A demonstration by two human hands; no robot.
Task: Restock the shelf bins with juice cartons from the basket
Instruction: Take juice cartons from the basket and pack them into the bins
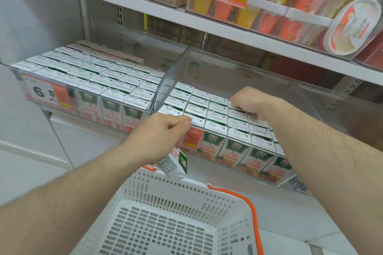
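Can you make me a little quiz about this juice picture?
1. True or false: the left hand holds a juice carton.
2. Which colour are the handles of the basket? A orange, B blue, C green.
3. Fill in: the right hand rests on cartons in the ____ bin.

Key: 1 true. 2 A. 3 right.
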